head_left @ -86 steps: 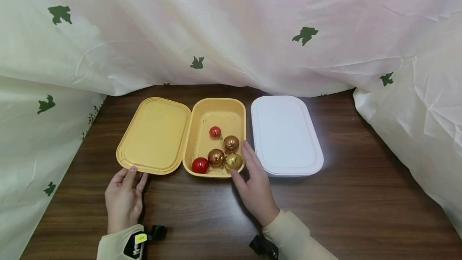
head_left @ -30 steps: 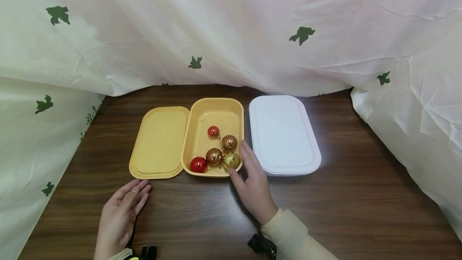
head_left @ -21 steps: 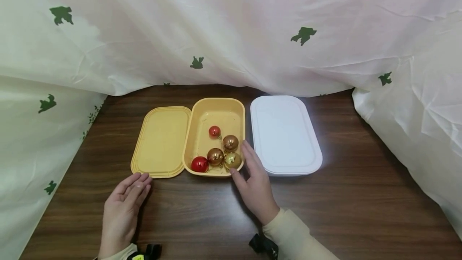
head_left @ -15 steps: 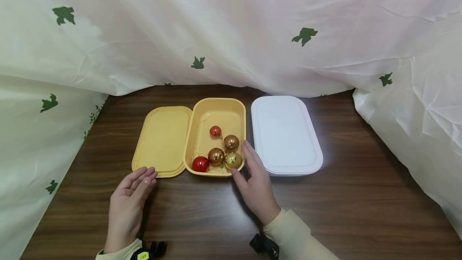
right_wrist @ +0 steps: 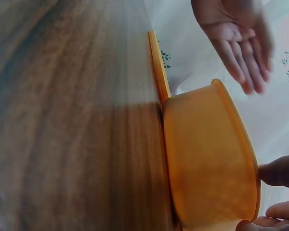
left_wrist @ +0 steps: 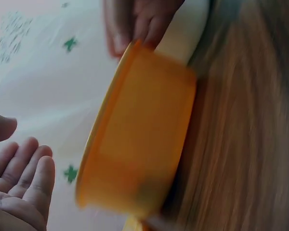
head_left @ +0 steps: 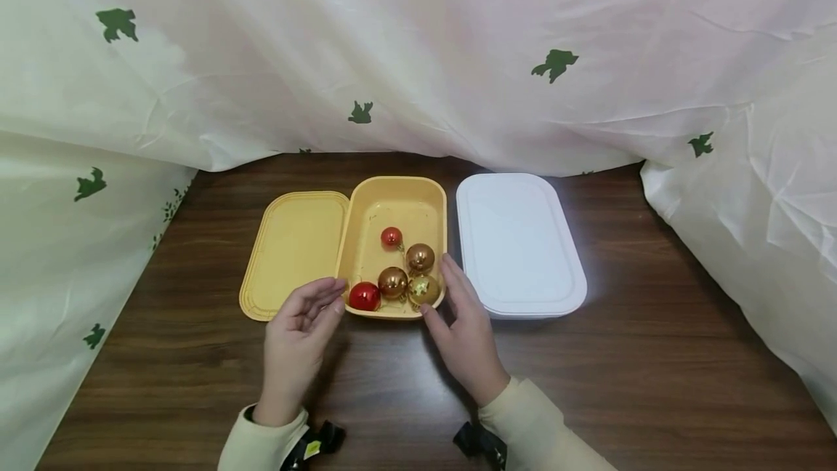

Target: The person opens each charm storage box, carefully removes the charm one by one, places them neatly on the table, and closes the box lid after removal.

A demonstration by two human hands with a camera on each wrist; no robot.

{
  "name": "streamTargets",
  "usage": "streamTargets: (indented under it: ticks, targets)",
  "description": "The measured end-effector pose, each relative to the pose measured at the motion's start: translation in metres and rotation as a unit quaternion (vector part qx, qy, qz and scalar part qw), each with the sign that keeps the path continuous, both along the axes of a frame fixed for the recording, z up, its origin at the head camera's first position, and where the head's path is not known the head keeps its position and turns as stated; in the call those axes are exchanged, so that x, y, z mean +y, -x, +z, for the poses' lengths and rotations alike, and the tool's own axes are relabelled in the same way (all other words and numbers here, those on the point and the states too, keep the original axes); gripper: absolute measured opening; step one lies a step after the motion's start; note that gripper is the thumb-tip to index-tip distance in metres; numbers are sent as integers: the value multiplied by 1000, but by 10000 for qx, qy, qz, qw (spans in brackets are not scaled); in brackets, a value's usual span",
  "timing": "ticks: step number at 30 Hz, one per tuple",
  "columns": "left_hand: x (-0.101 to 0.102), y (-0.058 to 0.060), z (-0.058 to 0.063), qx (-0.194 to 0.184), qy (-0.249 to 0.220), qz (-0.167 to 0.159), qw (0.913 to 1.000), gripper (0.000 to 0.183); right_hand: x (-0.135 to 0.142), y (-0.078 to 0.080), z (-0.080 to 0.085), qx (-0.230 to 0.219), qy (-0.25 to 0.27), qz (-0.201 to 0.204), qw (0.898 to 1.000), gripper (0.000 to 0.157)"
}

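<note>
A yellow plastic box (head_left: 394,206) stands without its lid, holding several shiny Christmas baubles. Two of them are red, a larger red bauble (head_left: 364,296) and a small red bauble (head_left: 391,238); two copper baubles (head_left: 393,283) and a gold bauble (head_left: 423,288) lie beside them. My right hand (head_left: 469,340) holds the box's near right corner, thumb at the front rim and fingers along the right wall. At the near left corner my left hand (head_left: 297,344) hovers with relaxed fingers and nothing in it. The yellow lid (head_left: 294,249) lies flat against the box's left side.
A white lidded box (head_left: 521,242) stands just right of the yellow one. The dark wooden table (head_left: 628,376) extends in front of both. A pale curtain (head_left: 418,49) with green bird shapes hangs behind and at the sides.
My left hand has let go of the yellow lid, which was lowered flat and slid right, then moved right to the box's near left corner. The right hand has stayed at its corner.
</note>
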State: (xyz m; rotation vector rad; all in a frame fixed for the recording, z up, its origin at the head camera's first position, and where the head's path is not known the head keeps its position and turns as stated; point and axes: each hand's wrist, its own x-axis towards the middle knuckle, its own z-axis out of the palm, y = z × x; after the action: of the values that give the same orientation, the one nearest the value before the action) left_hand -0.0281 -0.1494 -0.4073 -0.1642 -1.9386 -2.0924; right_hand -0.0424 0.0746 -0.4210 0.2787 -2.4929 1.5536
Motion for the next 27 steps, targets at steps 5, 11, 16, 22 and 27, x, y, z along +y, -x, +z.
streamTargets:
  ticks: [5, 11, 16, 22, 27]
  targets:
    - [23, 7, -4, 427, 844, -357, 9949, 33, 1, 0, 1, 10, -43, 4, 10000, 74]
    - [36, 14, -10, 1462, 3101, -221, 9391, 29, 2, -1, 1, -5, -44, 31, 10000, 74]
    - [39, 16, -13, 1719, 3493, -230, 9208, 24, 3, -2, 2, 90, -46, 47, 9999, 74]
    - [41, 17, -14, 1688, 3423, -169, 9241, 23, 8, -6, 6, 557, -261, 78, 9981, 77]
    - [40, 16, -12, 1653, 3383, -135, 9263, 21, 21, -9, 12, 1251, -346, 23, 9915, 75]
